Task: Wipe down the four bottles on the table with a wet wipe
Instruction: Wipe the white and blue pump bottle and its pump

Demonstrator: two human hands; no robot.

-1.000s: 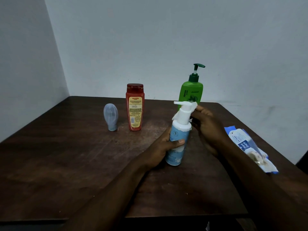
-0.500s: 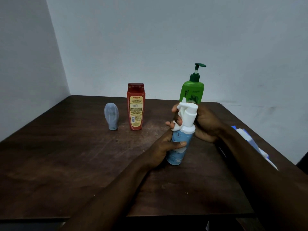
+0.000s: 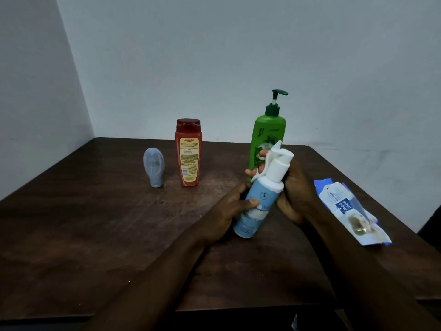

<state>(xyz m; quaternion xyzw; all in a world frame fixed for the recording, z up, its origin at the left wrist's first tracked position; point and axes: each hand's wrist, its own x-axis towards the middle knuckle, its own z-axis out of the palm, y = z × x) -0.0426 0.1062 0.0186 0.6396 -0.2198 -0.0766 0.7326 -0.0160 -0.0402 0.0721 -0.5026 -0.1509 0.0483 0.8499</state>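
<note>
Two hands meet on one bottle near the middle of the table. The left hand [image 3: 226, 209] grips the blue bottle [image 3: 256, 210] around its lower body, thumb across the front of the label. The right hand [image 3: 296, 194] wraps around the neck from the far side, with its fingertips [image 3: 253, 172] showing past the left edge. Between those fingers and the white pump top [image 3: 279, 163] sits a crumpled wet wipe [image 3: 268, 158], pinched against the plastic. The bottle's long axis is tilted, with the base low and toward the person and the pump leaning up, away and to the right. The right hand therefore covers the upper end and the left hand the lower. I cannot tell whether the base rests on the table [image 3: 95, 223] or hangs just above it. By my reading, the wiping is at the pump and neck, so the body under the left palm probably needs a pass next (the left hand would have to shift its hold first). Just behind the hands stands the green bottle [image 3: 268, 132], upright, its lower part hidden by the pump top. The red bottle [image 3: 188, 154] stands upright further left, and the small grey bottle [image 3: 154, 167] stands cap-down just beside it. Both are closer to the left hand. A pack of wipes [image 3: 346, 209] lies flat to the right, near the right forearm.
</note>
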